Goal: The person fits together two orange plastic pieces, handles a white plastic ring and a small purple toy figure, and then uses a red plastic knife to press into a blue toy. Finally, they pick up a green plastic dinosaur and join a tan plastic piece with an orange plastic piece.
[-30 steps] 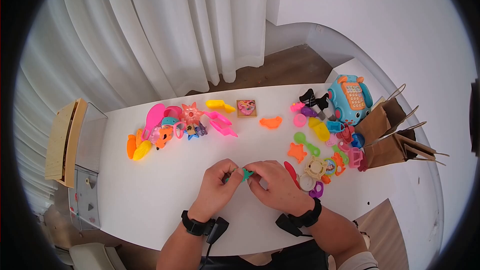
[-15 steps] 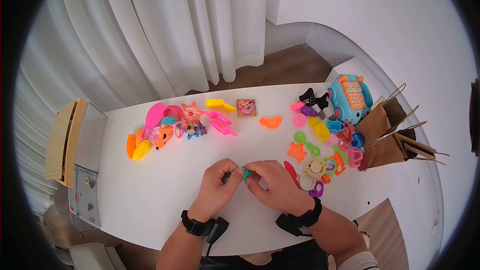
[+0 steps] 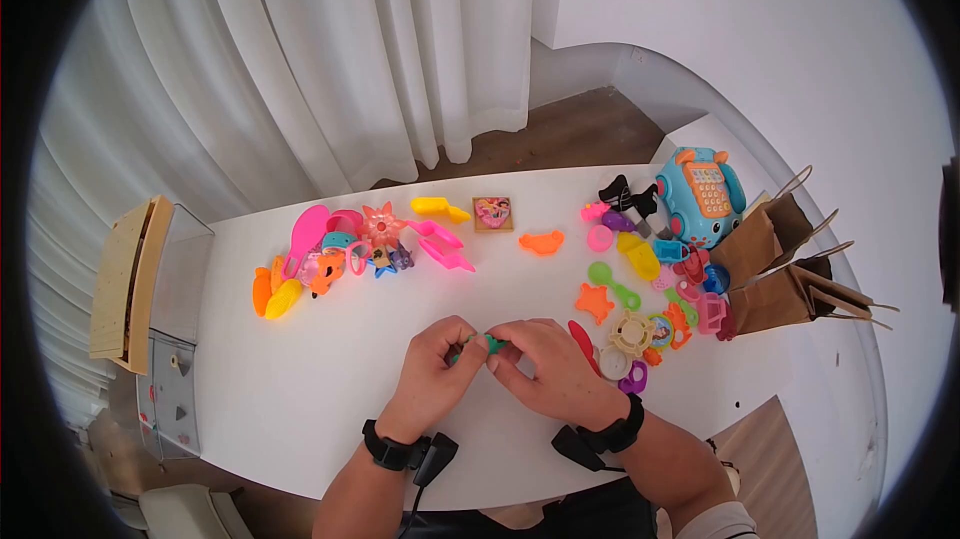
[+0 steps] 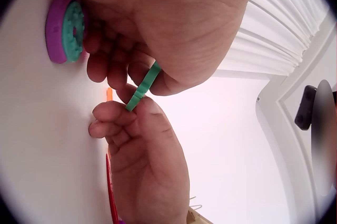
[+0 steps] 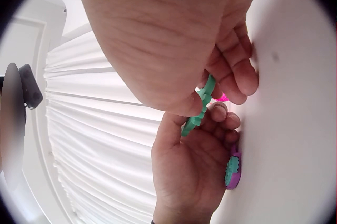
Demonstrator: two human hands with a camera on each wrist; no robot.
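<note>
A small flat green piece is pinched between both hands above the front middle of the white table. My left hand holds one end of the green piece between thumb and fingers. From the other side, my right hand pinches the opposite end. In the left wrist view a round purple and teal toy lies on the table close to the left hand; the hands hide it in the head view. Fingers cover much of the green piece.
Pink, orange and yellow toys lie at the left. A small framed picture and an orange piece are at the back. Many toys, a blue toy phone and paper bags crowd the right, with a red piece beside the right hand.
The green piece has turned slightly between the fingers, and the right fingertips have shifted a little. Both arms have stayed in place.
</note>
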